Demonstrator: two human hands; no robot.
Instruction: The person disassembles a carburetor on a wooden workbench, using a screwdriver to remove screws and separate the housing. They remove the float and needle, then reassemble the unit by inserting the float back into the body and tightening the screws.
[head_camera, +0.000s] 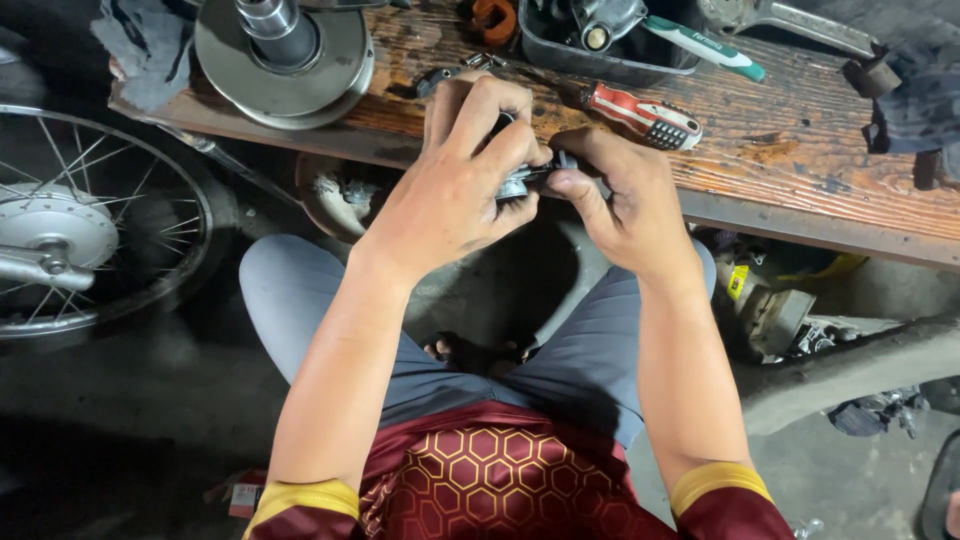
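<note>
My left hand (455, 180) wraps around a small grey metal part (516, 183), which I hold just in front of the wooden bench (800, 160). My right hand (615, 195) pinches the same part from the right side with thumb and fingers. Most of the part is hidden by my fingers. Both hands are greasy and meet above my knees.
On the bench lie a red-handled screwdriver (640, 115), a green-and-white handled tool (705, 45) in a dark tray (540, 50), and a round metal clutch assembly (285, 60). A spoked wheel (90, 225) stands at the left. Scrap parts lie under the bench at right.
</note>
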